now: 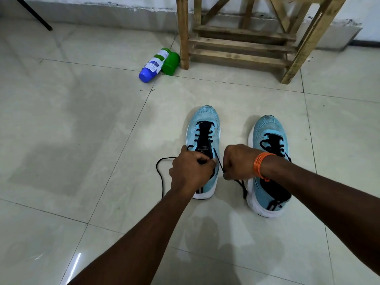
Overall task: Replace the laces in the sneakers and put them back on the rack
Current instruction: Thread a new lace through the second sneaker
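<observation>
Two light blue sneakers with white soles stand side by side on the tiled floor, toes pointing away from me. The left sneaker [206, 124] carries a black lace [159, 175] through its eyelets. My left hand [190, 171] grips the sneaker's collar by the tongue, and one lace end loops out over the floor to its left. My right hand [238, 161] pinches the other lace end, pulled taut from the top eyelet. The right sneaker [267, 128] is laced in black and lies partly under my right wrist.
A wooden rack [240, 46] with slatted lower shelves stands against the wall, beyond the sneakers. A blue-capped bottle [153, 65] and a green container [170, 63] lie by the rack's left leg. A black pole [35, 15] slants at the top left.
</observation>
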